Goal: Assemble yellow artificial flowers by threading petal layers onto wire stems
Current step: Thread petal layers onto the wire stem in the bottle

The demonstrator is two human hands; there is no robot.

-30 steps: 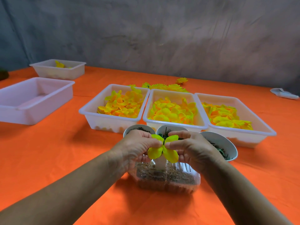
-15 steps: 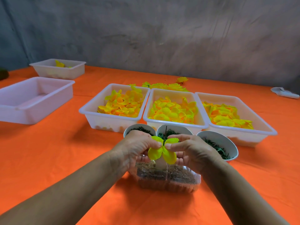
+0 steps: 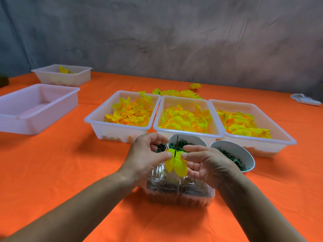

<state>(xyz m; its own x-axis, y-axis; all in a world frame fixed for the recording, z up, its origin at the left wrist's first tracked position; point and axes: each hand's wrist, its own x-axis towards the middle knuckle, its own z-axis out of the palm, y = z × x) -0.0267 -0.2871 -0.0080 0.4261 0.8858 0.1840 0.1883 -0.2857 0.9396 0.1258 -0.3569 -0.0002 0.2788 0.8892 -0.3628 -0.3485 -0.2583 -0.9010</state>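
Two empty-looking white bins (image 3: 37,109) sat at the far left of the orange desk (image 3: 52,172), the farther one (image 3: 63,75) with a bit of yellow inside. Moving right, I saw three white trays (image 3: 120,130) side by side, each heaped with yellow petal layers (image 3: 132,112), and finished yellow flowers (image 3: 176,92) lying just behind them. Near me, my left hand (image 3: 145,158) pinched the left edge of a yellow petal layer (image 3: 175,163) between thumb and fingers, and my right hand (image 3: 208,165) pinched its right edge. A thin dark wire stem (image 3: 176,144) stuck up through the layer's middle. Both hands hung above a clear plastic box (image 3: 180,194) of brownish bits. Behind them stood white bowls (image 3: 234,154) of dark green parts. At the far right lay a small white object (image 3: 305,100) that I could not identify.
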